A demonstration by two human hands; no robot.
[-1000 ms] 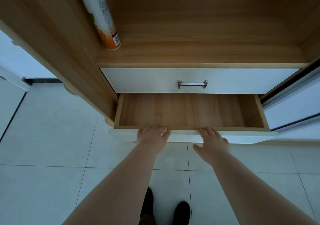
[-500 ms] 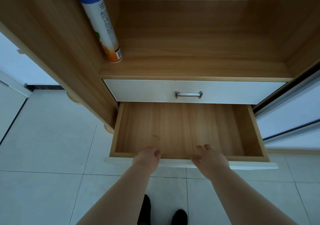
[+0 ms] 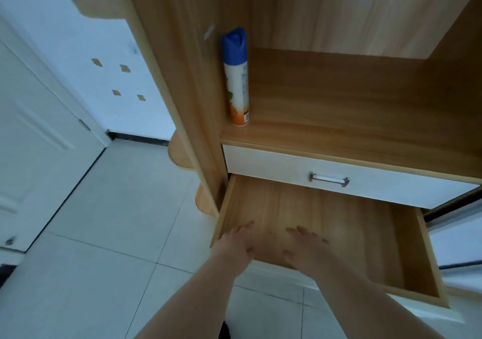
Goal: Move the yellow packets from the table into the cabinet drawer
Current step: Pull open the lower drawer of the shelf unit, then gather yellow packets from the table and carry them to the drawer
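Observation:
The lower cabinet drawer [image 3: 360, 234] stands pulled out, its wooden inside bare. My left hand [image 3: 232, 247] and my right hand [image 3: 307, 250] hover side by side over the drawer's front left part, fingers straight and spread, holding nothing. No yellow packets and no table are in view. Motion blur softens both hands.
Above the open drawer is a shut white drawer with a metal handle [image 3: 329, 179]. A spray can with a blue cap [image 3: 236, 78] stands on the wooden shelf [image 3: 352, 119] at its left wall. White tiled floor [image 3: 104, 221] and a white door [image 3: 34, 135] lie to the left.
The drawer has come further out. Both hands have let go of its front edge and now hang open above it. The view has swung up and to the left.

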